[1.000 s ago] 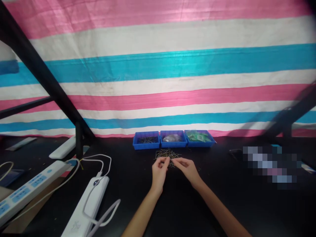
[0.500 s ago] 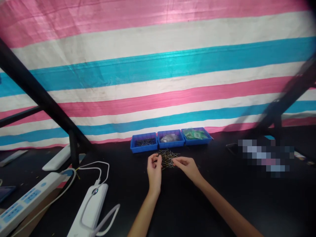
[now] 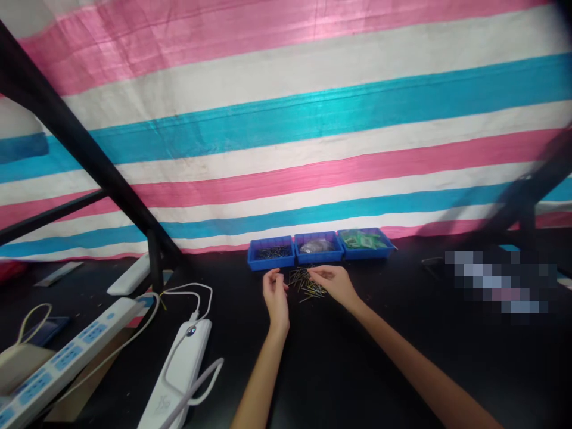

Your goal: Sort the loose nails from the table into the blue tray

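Observation:
A loose pile of thin metal pieces (image 3: 309,286), nails or screws by their look, lies on the black table. At the pile's left edge is my left hand (image 3: 276,298), its fingers curled in toward the thumb. My right hand (image 3: 336,286) reaches over the pile's right side, thumb and fingertips pinched together. What either hand holds, if anything, is too small to make out. Just behind the pile, three blue bins stand in a row: the left bin (image 3: 271,262) has dark thin pieces, the middle bin (image 3: 318,258) clear plastic bags, the right bin (image 3: 366,252) green packets.
To the left lie a white power bank (image 3: 181,372) with looped cables and a long white power strip (image 3: 74,360). A black frame leg (image 3: 111,179) slants down behind them. A striped sheet (image 3: 286,137) hangs at the back. Blurred-out items lie at the right.
The view has turned a little left, so the scene sits further right. The pile looks smaller and more spread out. My right hand has moved in over its upper right side.

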Demonstrator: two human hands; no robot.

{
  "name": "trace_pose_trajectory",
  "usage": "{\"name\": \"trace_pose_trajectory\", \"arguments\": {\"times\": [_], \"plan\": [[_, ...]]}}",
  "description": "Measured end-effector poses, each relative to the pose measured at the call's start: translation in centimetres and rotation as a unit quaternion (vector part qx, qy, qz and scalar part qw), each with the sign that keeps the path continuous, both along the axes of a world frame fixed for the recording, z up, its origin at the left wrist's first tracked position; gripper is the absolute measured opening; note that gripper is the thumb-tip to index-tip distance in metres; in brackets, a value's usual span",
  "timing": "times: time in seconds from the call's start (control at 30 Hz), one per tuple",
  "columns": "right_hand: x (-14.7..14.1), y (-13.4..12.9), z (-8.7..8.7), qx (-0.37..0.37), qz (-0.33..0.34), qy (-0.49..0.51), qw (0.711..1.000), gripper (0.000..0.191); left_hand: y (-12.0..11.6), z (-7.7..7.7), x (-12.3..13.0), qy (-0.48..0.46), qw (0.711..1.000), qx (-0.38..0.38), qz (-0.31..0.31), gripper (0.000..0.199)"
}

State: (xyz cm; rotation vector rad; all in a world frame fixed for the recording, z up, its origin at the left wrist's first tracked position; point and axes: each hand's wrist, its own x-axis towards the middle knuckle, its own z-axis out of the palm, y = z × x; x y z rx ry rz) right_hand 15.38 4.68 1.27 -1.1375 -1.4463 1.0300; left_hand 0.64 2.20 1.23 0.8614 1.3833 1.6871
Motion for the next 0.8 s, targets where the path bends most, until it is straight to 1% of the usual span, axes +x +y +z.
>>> {"name": "trace_pose_trajectory", "arguments": {"times": [0.17,0.23,0.33,0.4,0.5,0.57,0.63,0.73,0.8], "plan": [[-1.9,2.2,1.5,0.0,0.042,-0.049,0.998,0.017,0.4,-0.3,-0.6,-0.004,1.0,0.0,0.017,0.029],[-2.8,3.1,2.1,0.001,0.051,-0.02,0.999,0.018,0.6,-0.5,-0.8,-0.004,1.0,-0.001,0.018,0.029],[-3.4,3.6,2.6,-0.003,0.063,0.025,0.998,0.028,0.7,-0.7,-0.8,-0.006,1.0,-0.009,0.015,0.028],[-3.2,3.1,2.3,-0.004,0.075,0.009,0.997,0.03,0.7,-0.8,-0.8,-0.007,1.0,-0.018,0.012,0.028],[-1.9,1.3,1.2,0.023,0.093,-0.089,0.991,0.022,0.5,-0.8,-0.5,-0.007,1.0,-0.026,-0.001,0.026],[-0.8,-0.1,0.4,0.065,0.108,-0.174,0.977,0.019,0.3,-0.7,-0.2,-0.007,0.999,-0.027,-0.015,0.026],[0.0,-1.4,-0.3,0.112,0.124,-0.235,0.957,0.02,0.0,-0.7,0.3,-0.009,0.999,-0.03,-0.033,0.025],[0.4,-2.4,-0.9,0.171,0.135,-0.289,0.932,0.023,-0.3,-0.8,1.0,-0.012,0.998,-0.034,-0.059,0.024],[0.3,-2.6,-1.1,0.195,0.128,-0.327,0.916,0.022,-0.4,-1.0,1.3,-0.014,0.997,-0.035,-0.074,0.024]]}}
